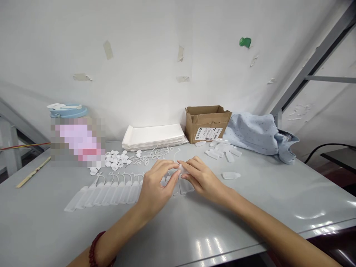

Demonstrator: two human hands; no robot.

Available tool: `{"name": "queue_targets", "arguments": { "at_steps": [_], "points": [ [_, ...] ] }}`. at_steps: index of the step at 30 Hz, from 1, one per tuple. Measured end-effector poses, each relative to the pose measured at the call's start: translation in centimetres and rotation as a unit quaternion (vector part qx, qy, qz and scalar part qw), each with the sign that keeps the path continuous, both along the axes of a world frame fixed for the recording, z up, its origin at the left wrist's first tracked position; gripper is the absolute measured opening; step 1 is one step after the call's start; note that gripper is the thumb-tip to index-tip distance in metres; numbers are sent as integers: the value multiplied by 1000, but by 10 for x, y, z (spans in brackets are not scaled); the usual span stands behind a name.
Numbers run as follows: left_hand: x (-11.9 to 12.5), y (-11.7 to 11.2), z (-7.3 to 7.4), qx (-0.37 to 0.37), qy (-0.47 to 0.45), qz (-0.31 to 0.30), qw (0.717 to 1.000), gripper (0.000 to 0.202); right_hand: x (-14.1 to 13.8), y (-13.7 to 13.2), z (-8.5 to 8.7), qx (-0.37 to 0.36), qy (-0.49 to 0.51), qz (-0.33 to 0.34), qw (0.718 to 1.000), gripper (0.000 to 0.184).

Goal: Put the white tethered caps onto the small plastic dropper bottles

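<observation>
My left hand and my right hand meet above the middle of the table, both closed in a pinch. Between their fingertips is a small whitish plastic bottle, mostly hidden by the fingers. A thin pale strap curves up just behind the fingertips. Under and left of my hands lies a slanted row of flat translucent bottles with white looped straps at their upper ends. Behind the row are a heap of white caps and a tangle of loose straps.
Loose bottles lie before an open cardboard box, with a single bottle nearer. A stack of white envelopes is at the back. Blue cloth lies right; a blue-lidded container and a thin stick are left.
</observation>
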State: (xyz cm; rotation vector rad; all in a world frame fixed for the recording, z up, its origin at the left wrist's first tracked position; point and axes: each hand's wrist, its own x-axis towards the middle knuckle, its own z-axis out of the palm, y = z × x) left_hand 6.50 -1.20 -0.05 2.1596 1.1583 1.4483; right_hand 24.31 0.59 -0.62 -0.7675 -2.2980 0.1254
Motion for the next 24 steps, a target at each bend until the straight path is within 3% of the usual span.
{"name": "queue_targets", "arguments": {
  "at_steps": [4,11,14,19,21,24],
  "points": [
    [0,-2,5,-38,-39,-7,998,11,0,-2,0,2,11,4,1000,39],
    [-2,-4,9,-182,-95,-5,979,8,-2,-4,-5,-52,93,1,994,39],
    [-4,-1,11,-232,-145,-58,960,10,-4,-6,-3,-153,152,3,976,37],
    [-7,1,14,-309,-204,-142,918,16,-9,-8,3,-319,223,-13,921,41],
    [-6,1,14,-310,-206,-134,918,16,-9,-9,5,-326,223,-23,918,40],
    [-4,2,13,-302,-185,-75,932,19,-8,-10,6,-293,214,-34,931,38]
  ]
}}
